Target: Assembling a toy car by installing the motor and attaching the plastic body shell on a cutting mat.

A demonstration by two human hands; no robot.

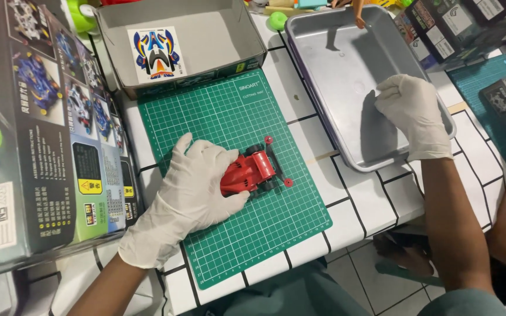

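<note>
Red toy race car (248, 171) sits mid-frame on the green cutting mat (265, 234), nose toward the left hand, black wheels and small red rollers at its right end. Left hand (191, 190), white glove, lies over the car's left half, fingers spread and draped on the body; whether it actually clamps the car or just rests there I can't tell. Right hand (412, 114), also gloved, is well apart at right of frame, fingers curled over the near right rim of the grey metal tray (335, 64), palm down, looks like a loose hold on the edge. Tray sits upper right on the white tiled desk (358, 210), just beside the mat. Open grey cardboard box (218, 35) touches the mat's top edge, with a blue-red-white sticker sheet (156, 52) lying inside. Printed kit box (42, 129) fills the left of frame. Green round bit (277, 20) near the top edge between box and tray.
</note>
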